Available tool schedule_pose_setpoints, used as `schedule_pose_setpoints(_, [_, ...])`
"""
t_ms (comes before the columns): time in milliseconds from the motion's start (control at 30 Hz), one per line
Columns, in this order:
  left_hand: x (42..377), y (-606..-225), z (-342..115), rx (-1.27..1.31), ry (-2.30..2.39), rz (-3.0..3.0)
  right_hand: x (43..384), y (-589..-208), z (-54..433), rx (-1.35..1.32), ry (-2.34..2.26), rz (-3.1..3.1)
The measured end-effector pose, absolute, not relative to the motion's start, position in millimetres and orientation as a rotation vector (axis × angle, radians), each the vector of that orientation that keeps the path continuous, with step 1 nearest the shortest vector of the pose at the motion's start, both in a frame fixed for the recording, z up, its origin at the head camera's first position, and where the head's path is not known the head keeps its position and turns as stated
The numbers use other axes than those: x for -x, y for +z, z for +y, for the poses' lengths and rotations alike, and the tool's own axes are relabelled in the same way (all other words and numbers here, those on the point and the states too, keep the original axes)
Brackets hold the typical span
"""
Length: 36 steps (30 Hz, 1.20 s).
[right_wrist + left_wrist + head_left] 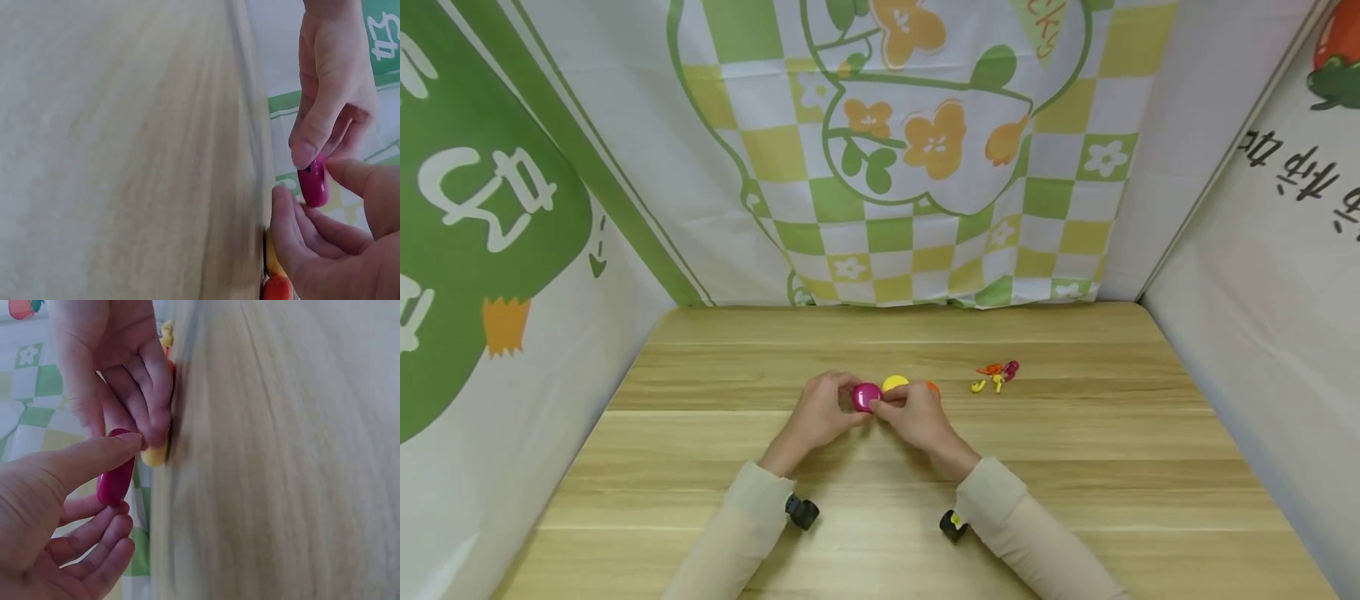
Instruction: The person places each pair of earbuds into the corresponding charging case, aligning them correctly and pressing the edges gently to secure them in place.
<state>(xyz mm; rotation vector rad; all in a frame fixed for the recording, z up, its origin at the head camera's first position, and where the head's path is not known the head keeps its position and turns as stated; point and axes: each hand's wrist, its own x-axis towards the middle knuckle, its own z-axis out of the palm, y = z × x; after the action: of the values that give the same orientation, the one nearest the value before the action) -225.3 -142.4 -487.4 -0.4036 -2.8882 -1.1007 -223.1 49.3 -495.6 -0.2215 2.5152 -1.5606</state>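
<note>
A round, glossy magenta earbud case [867, 397] is held up between both hands over the table. My left hand [823, 408] pinches it between thumb and fingers from the left. From the opposite side my right hand [919, 415] grips its edge with thumb and fingertips. Edge-on, the magenta case shows as a thin slab in the left wrist view [117, 478] and the right wrist view [314, 183]. Just behind the right hand lie a round yellow case [895, 382] and a round orange case [933, 389], both partly hidden by its fingers.
To the right of the hands lies a loose group of small earbuds: orange ones [993, 368], magenta ones [1011, 369] and yellow ones [977, 387]. The wooden table [700, 483] ends at a printed checkered cloth [925, 250] behind, with printed panels on both sides.
</note>
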Motion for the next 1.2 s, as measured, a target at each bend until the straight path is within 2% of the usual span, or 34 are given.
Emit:
schedule_pose_setpoints(267, [213, -474, -142, 0.458, -1.187, -2.795, 223, -491, 58, 0.132, -1.811, 2.194])
schedule_pose_setpoints(433, [208, -470, -144, 0.440, -1.407, -2.754, 221, -486, 63, 0.148, -1.826, 2.167])
schedule_pose_setpoints(733, [204, -475, -149, 0.360, -1.853, -2.634, 219, -488, 68, 0.207, -1.844, 2.166])
schedule_pose_setpoints(1200, [201, -487, -149, 0.300, -2.074, -2.549, 218, -492, 71, 0.297, -1.838, 2.175])
